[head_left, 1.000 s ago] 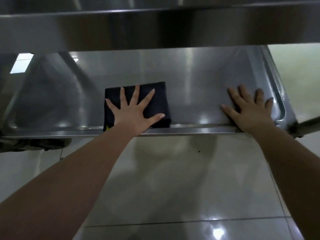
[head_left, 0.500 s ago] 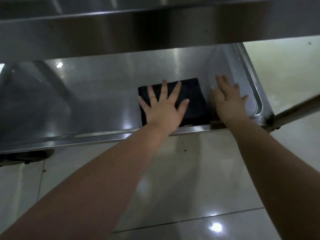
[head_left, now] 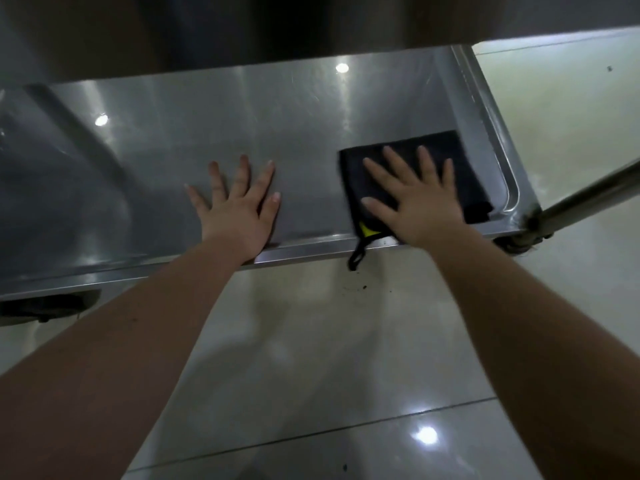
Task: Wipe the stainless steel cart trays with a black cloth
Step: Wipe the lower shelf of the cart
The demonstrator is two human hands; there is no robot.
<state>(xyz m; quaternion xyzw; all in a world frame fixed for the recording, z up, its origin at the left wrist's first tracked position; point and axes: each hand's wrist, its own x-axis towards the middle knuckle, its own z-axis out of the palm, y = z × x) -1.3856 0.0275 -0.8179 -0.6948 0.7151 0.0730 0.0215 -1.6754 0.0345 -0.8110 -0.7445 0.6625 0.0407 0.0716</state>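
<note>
Black cloth, pressed by our flat right hand, sits at the tray's front right corner; left hand flat, empty; wiped extent unclear.

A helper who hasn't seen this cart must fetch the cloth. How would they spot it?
Find the stainless steel tray above the tiled floor and go to its right end. There the right hand presses flat on a folded black cloth, the only dark thing on the metal, with a yellow tag and a loop hanging over the front edge.
</note>
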